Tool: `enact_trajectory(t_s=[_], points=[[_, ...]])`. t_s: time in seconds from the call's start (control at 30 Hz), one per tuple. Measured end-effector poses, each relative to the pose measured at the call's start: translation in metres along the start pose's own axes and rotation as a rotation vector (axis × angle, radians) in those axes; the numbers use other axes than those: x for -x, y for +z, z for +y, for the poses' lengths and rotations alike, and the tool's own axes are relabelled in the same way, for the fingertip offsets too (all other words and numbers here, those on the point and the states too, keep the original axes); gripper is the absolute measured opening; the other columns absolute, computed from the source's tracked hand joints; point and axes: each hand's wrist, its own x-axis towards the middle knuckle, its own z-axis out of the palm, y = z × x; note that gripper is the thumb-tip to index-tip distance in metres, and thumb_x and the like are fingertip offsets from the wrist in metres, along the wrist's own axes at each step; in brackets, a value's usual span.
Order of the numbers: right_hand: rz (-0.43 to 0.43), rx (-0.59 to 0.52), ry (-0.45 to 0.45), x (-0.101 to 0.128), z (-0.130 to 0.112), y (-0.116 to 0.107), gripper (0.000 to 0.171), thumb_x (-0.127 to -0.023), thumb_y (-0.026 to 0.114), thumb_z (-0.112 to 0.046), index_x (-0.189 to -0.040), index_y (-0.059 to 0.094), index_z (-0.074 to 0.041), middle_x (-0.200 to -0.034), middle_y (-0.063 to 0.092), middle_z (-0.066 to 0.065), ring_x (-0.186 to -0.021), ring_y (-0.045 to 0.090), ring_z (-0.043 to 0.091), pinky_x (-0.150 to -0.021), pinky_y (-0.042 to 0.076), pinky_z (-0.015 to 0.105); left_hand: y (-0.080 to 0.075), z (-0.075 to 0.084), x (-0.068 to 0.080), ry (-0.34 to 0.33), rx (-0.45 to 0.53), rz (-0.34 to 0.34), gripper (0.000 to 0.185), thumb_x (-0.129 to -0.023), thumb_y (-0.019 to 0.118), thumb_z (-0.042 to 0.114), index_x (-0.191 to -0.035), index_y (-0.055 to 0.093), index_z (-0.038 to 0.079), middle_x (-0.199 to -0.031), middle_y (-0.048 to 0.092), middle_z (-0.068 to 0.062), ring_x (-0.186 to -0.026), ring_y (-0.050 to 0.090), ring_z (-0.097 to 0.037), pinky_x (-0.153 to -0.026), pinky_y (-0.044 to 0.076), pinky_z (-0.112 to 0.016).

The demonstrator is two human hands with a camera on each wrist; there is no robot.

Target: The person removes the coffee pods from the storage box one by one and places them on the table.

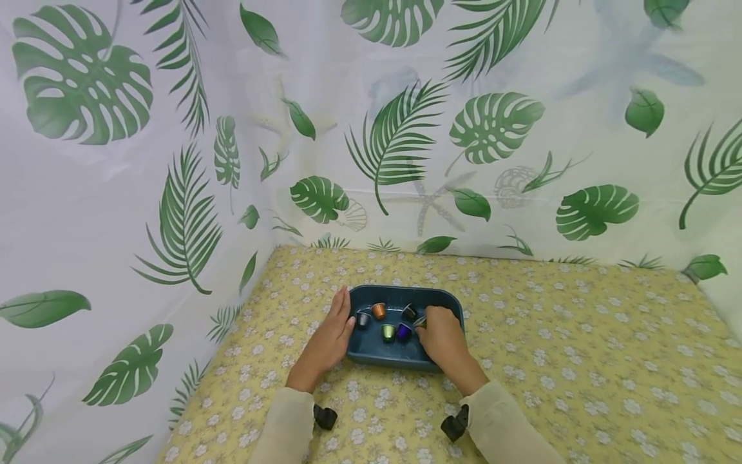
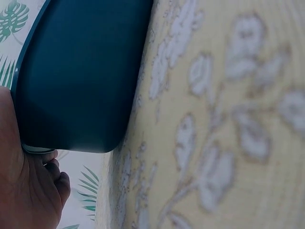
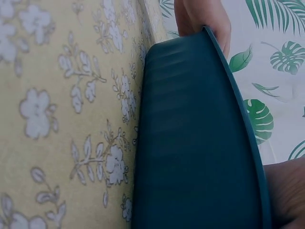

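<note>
A dark teal tray (image 1: 400,356) stands on the yellow floral cloth and holds several coffee capsules: orange (image 1: 379,310), green (image 1: 388,332), purple (image 1: 403,332) and two dark ones (image 1: 362,319). My left hand (image 1: 345,309) holds the tray's left rim, fingers along the outside and thumb over the edge. My right hand (image 1: 426,320) reaches into the tray's right side, fingers curled, pinching a silvery capsule (image 1: 420,321). The left wrist view shows the tray's outer wall (image 2: 81,76) and my left hand (image 2: 33,191). In the right wrist view the tray wall (image 3: 190,143) fills the frame between the left hand (image 3: 200,16) and the right hand (image 3: 286,191).
The yellow flowered cloth (image 1: 551,361) covers the whole table. A white curtain with green leaf print (image 1: 406,129) closes off the back and the left side (image 1: 87,225), close to the tray. Black camera mounts (image 1: 455,425) sit on both wrists.
</note>
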Motion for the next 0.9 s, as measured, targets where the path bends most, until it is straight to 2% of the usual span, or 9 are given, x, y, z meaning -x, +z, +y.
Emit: enact_trajectory(t_s=[0.1,0.17,0.33,0.6,0.9], points=[[0.026,-0.002,-0.043,0.000,0.001,0.000,0.012,-0.088,0.080,-0.005,-0.089,0.069,0.002,-0.079,0.066,0.010,-0.066,0.064,0.021,-0.058,0.052,0.034,-0.002,0.000,0.000,-0.009,-0.019,0.010,0.061,-0.114,0.033,0.028,-0.164,0.004,0.006,-0.170,-0.010,0.001,-0.156,0.001,-0.024,-0.122,0.022,-0.051],[0.040,0.003,-0.062,0.001,0.002,-0.001,0.017,-0.087,0.080,-0.005,-0.098,0.072,0.006,-0.090,0.070,0.016,-0.077,0.069,0.027,-0.066,0.058,0.039,-0.003,0.001,-0.001,-0.013,-0.021,0.009,0.062,-0.114,0.033,0.028,-0.164,0.004,0.007,-0.170,-0.010,0.001,-0.156,0.000,-0.022,-0.122,0.021,-0.050],[0.038,-0.001,-0.068,0.008,0.003,-0.005,0.033,-0.087,0.080,-0.006,-0.115,0.069,0.010,-0.108,0.070,0.025,-0.095,0.070,0.036,-0.079,0.059,0.046,-0.002,0.003,0.000,-0.022,-0.019,-0.003,0.061,-0.114,0.032,0.028,-0.164,0.003,0.008,-0.169,-0.010,0.002,-0.156,0.001,-0.022,-0.123,0.020,-0.049],[0.043,-0.019,-0.068,0.022,0.006,-0.013,0.037,-0.088,0.080,-0.007,-0.120,0.068,0.009,-0.114,0.069,0.024,-0.104,0.067,0.038,-0.084,0.057,0.048,0.002,0.003,0.003,-0.011,-0.011,0.007,0.061,-0.114,0.033,0.028,-0.164,0.005,0.007,-0.170,-0.009,0.001,-0.156,0.004,-0.025,-0.122,0.021,-0.051],[0.074,-0.052,-0.104,0.030,0.005,-0.018,0.038,-0.087,0.081,-0.006,-0.121,0.067,0.007,-0.113,0.068,0.021,-0.102,0.067,0.036,-0.081,0.058,0.045,0.001,0.002,0.002,-0.024,-0.015,0.000,0.062,-0.114,0.032,0.029,-0.164,0.002,0.010,-0.170,-0.011,0.002,-0.156,0.002,-0.024,-0.122,0.021,-0.051]])
